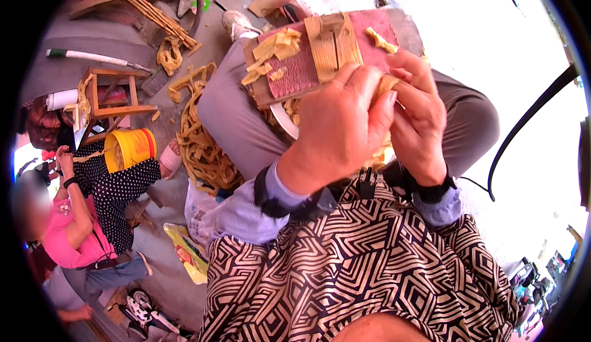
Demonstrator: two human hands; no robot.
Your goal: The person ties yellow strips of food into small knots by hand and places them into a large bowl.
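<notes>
My left hand and my right hand meet above my lap, both closed on a small tan strip that looks folded. The fingers cover most of it. Just beyond them, a board lies across my thighs, covered in pink textured cloth. A slotted wooden block is on the cloth. Several tan folded pieces lie left of the block, and one knotted-looking piece lies to its right. Under the board, a white bowl rim shows, with tan pieces inside.
A heap of long tan strips lies on the floor by my left leg. Farther left, a person in pink handles a strip beside a yellow bucket. A wooden stool, a broom and a yellow packet are around.
</notes>
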